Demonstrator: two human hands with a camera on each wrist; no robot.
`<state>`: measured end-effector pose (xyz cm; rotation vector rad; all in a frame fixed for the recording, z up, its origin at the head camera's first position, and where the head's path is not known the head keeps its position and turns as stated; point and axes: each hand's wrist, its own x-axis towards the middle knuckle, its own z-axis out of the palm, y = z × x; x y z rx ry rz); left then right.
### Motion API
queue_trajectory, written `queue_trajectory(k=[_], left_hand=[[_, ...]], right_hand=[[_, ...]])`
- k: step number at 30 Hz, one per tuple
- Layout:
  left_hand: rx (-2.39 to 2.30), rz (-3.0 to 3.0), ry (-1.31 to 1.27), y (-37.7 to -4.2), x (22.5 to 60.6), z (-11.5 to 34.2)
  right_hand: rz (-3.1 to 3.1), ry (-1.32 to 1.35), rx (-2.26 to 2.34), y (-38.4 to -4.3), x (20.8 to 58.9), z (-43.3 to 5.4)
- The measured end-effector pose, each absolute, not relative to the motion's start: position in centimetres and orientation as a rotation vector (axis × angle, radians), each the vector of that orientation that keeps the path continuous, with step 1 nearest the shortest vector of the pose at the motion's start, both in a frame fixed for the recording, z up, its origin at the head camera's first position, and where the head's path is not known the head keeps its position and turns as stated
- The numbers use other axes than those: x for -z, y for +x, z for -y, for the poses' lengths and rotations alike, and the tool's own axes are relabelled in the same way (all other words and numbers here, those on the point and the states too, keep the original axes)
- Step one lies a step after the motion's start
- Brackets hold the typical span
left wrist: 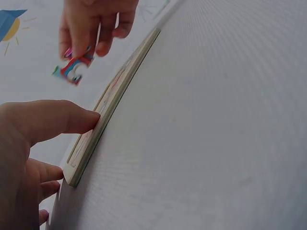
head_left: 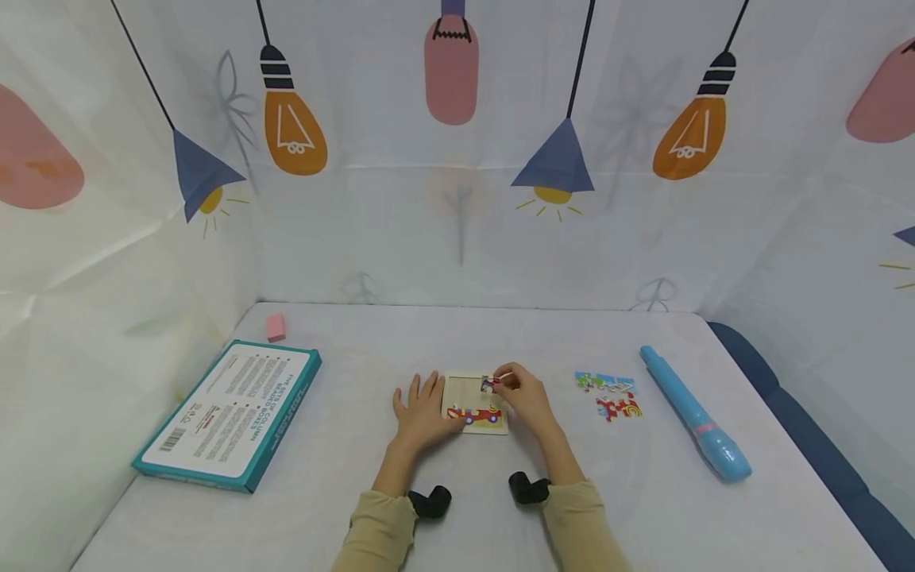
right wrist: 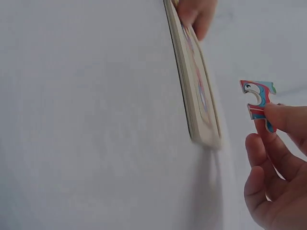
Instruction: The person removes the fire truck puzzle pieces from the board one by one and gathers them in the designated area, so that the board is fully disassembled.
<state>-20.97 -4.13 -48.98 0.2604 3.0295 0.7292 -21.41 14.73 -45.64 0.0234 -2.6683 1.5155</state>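
Note:
A shallow wooden puzzle board (head_left: pixel 468 393) lies on the table in front of the person, with joined pieces (head_left: pixel 475 415) showing a red vehicle along its near side. The left hand (head_left: pixel 423 413) lies spread at the board's left, its thumb resting on the near edge. Between thumb and finger, the right hand (head_left: pixel 525 395) pinches a puzzle piece (right wrist: pixel 259 98), red and blue with an eye printed on it, held above the board's right part. Loose puzzle pieces (head_left: pixel 619 408) lie on the table to the right.
A teal-edged box (head_left: pixel 229 413) lies at the left, with a pink block (head_left: pixel 275 327) behind it. At the right lies a long light-blue bottle-shaped object (head_left: pixel 696 417). Black wrist devices (head_left: pixel 431 502) stick out from the sleeves. A printed white curtain (head_left: pixel 457 238) hangs behind the table.

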Motion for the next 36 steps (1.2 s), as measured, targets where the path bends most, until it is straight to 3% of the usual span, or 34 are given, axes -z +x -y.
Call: queue_trajectory(k=[36], left_hand=[[-0.734,-3.016,0.257,-21.1,49.2,4.2]], right_hand=[[2.705,-0.374,-1.408,-19.2,45.7,-25.3]])
